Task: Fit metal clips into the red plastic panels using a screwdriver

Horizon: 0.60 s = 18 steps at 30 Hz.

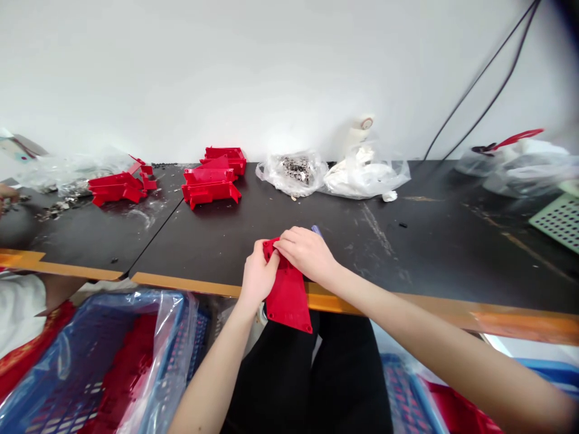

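A flat red plastic part (289,298) with small holes at its corners extends over the table's front edge, above my lap. My left hand (260,271) grips its upper left side, thumb on the face. Across its top end lies my right hand (305,253), fingers closed and pressed down near the upper edge. Whatever small piece may be under those right fingertips is hidden. Just beyond the right hand, the end of a blue-purple object (316,229) shows on the tabletop.
Stacked red plastic parts (212,184) and another red group (120,185) stand toward the wall. Behind my hands are a bag of small metal pieces (296,169) and a bag of white pieces (362,175). A blue basket (181,313) is lower left; a green basket (558,220) is right. Someone's hand (8,194) shows far left.
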Motion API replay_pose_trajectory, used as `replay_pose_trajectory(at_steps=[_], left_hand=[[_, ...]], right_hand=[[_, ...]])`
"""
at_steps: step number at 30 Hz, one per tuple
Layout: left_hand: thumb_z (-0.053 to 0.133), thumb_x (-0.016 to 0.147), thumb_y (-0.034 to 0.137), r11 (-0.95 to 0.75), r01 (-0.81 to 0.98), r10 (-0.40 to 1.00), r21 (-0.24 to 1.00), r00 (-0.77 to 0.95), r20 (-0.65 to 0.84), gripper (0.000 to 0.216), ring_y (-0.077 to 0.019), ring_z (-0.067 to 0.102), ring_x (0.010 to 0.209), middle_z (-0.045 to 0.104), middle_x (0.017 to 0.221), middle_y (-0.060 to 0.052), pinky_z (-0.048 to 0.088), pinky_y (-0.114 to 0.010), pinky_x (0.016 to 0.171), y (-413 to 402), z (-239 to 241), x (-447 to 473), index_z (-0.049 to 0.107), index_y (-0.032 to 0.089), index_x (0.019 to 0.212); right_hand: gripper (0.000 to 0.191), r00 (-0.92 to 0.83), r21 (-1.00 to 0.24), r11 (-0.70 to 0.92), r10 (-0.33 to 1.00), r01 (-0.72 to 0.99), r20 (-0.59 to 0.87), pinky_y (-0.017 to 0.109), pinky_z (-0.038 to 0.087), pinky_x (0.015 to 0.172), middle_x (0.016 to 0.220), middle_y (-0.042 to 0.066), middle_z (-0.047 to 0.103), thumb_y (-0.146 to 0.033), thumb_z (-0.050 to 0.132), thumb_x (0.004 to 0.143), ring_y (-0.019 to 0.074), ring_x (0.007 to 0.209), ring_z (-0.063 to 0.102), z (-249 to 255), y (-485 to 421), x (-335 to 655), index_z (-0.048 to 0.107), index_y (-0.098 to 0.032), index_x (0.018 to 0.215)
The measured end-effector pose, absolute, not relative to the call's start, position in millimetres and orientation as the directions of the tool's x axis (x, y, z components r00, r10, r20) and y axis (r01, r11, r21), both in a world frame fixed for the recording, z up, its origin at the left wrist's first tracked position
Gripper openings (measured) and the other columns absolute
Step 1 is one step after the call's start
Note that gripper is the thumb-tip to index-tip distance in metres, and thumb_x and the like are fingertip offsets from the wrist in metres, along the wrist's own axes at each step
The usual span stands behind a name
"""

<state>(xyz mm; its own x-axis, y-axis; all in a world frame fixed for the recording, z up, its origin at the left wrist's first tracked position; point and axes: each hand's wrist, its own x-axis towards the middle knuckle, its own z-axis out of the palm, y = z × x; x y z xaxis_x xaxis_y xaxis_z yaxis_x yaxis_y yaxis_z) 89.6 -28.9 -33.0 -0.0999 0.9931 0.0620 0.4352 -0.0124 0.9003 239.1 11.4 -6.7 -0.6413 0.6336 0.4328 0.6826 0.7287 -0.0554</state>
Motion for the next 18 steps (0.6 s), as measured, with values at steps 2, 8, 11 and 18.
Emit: replay_pose_trajectory(at_steps=[2, 8, 11, 18], left_hand=[[0.053, 0.091, 0.032, -0.013, 0.409, 0.993, 0.913, -0.098, 0.058, 0.022, -0.0266, 0.067, 0.095, 0.071, 0.098, -0.01, 0.049, -0.04, 0.087, -29.3, -32.8, 89.0, 0.056, 0.021, 0.109], [0.056, 0.087, 0.031, 0.031, 0.235, 0.988, 0.972, -0.153, 0.006, 0.019, -0.0251, 0.066, 0.093, 0.068, 0.096, -0.007, 0.048, -0.039, 0.087, -24.3, -34.2, 89.5, 0.054, 0.021, 0.103], [0.049, 0.088, 0.031, 0.06, 0.065, 0.982, 0.996, -0.18, -0.048, 0.02, -0.0204, 0.066, 0.082, 0.066, 0.093, -0.004, 0.052, -0.032, 0.074, -25.6, -26.6, 88.3, 0.05, 0.023, 0.106], [0.065, 0.078, 0.035, 0.07, -0.238, 0.996, 0.969, -0.03, -0.08, 0.036, -0.0165, 0.066, 0.068, 0.069, 0.089, -0.001, 0.054, -0.027, 0.059, -66.1, 45.5, 67.1, 0.056, 0.022, 0.11]], right_hand=[[0.026, -0.606, -0.107, 0.707, 0.665, 0.699, 0.436, 0.033, 0.04, 0.07, 0.082, 0.009, 0.066, -0.021, 0.05, 0.096, 0.0204, 0.078, 0.054, -6.9, 11.8, 234.8, 0.067, -0.015, 0.079], [0.017, -0.461, -0.291, 0.607, 0.772, 0.74, 0.438, 0.029, 0.046, 0.079, 0.091, 0.007, 0.067, -0.025, 0.052, 0.095, 0.0184, 0.085, 0.06, 4.2, 19.9, 242.3, 0.062, -0.017, 0.085], [0.032, -0.204, -0.419, 0.395, 0.879, 0.817, 0.431, 0.03, 0.048, 0.076, 0.101, 0.012, 0.068, -0.032, 0.034, 0.1, 0.0193, 0.087, 0.062, 10.7, 31.1, 284.7, 0.06, -0.014, 0.098], [0.009, -0.072, -0.449, 0.148, 0.98, 0.881, 0.183, 0.031, 0.045, 0.067, 0.078, 0.006, 0.068, -0.026, 0.061, 0.077, 0.0207, 0.072, 0.064, -13.2, 35.5, 366.6, 0.065, -0.019, 0.074]])
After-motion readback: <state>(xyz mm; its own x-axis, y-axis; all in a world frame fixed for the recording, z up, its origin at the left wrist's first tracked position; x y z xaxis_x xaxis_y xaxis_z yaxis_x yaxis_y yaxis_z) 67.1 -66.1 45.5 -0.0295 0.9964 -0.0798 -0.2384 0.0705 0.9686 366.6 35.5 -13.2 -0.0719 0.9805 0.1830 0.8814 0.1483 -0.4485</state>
